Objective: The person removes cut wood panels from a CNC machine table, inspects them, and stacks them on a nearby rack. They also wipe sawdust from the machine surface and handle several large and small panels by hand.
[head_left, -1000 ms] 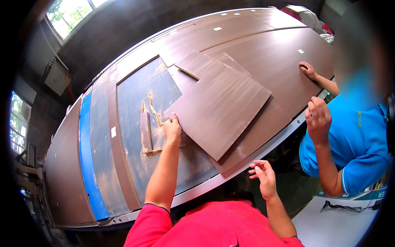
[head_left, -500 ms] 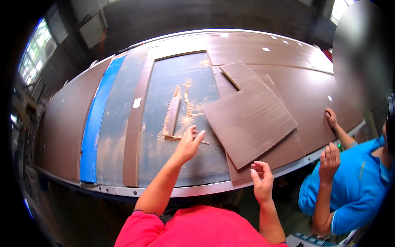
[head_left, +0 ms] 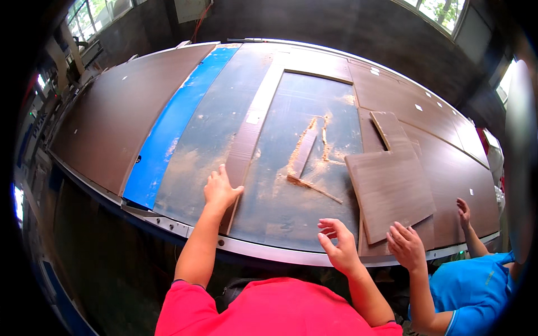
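My left hand (head_left: 221, 190) is at the near end of a long narrow brown board strip (head_left: 246, 140), its fingers at the left edge and its thumb at the right edge. Over the table's front rail, my right hand (head_left: 339, 246) hangs with curved fingers apart and nothing in it. Between the hands and farther off, a short brown offcut (head_left: 305, 152) lies among sawdust on the dark table surface (head_left: 269, 207). To the right, a brown panel with a notched corner (head_left: 389, 190) rests askew on other brown boards.
A co-worker in a blue shirt (head_left: 471, 285) stands at the right, one hand (head_left: 406, 243) close to the notched panel. A blue strip (head_left: 168, 151) and a large brown board (head_left: 134, 106) lie to the left. A metal rail (head_left: 274, 255) edges the table.
My left hand has moved left from above the sawdust to the long brown strip. The view has turned left. The co-worker's nearer hand has come closer to the notched panel.
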Demonstrator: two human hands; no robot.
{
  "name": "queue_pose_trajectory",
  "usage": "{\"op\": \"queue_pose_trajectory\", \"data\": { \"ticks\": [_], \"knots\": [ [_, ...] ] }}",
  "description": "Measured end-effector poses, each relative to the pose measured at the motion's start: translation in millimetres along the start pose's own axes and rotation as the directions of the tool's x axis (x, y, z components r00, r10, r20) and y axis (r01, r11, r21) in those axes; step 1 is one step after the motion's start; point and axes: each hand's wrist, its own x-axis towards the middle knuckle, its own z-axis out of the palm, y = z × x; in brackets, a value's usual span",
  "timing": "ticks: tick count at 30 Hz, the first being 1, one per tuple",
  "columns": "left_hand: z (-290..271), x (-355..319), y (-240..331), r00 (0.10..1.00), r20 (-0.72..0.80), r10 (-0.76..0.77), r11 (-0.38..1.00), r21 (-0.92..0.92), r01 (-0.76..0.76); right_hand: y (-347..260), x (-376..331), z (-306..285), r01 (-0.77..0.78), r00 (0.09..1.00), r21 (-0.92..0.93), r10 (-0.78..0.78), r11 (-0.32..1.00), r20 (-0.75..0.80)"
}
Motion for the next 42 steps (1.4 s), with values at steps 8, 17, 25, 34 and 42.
{"op": "queue_pose_trajectory", "data": {
  "ticks": [8, 17, 25, 34, 42],
  "knots": [
    [-14.7, 1.2, 14.4, 0.989, 0.14, 0.045, 0.9, -0.434, 0.021, 10.1, 58.6, 86.9, -0.358, 0.93, 0.373, 0.29, 0.856, 0.226],
    [11.2, -23.2, 49.6, 0.881, 0.406, 0.243, 0.164, -0.912, 0.375, -10.1, 56.8, 124.3, -0.525, 0.849, 0.676, 0.373, 0.516, 0.374],
    [34.3, 32.5, 73.9, 0.79, 0.438, 0.429, -0.11, -0.843, 0.527, -19.0, -1.6, 114.1, -0.41, 0.912, 0.69, 0.292, 0.597, 0.288],
    [-7.4, -99.3, 101.0, 0.714, 0.377, 0.59, -0.09, -0.848, 0.522, -16.4, -175.0, 44.1, -0.384, 0.924, 0.625, 0.285, 0.68, 0.256],
    [-27.3, -189.7, 95.4, 0.753, 0.087, 0.653, -0.253, -0.911, 0.325, -3.3, -341.4, 7.7, -0.315, 0.948, 0.294, 0.285, 0.902, 0.141]
  ]
}}
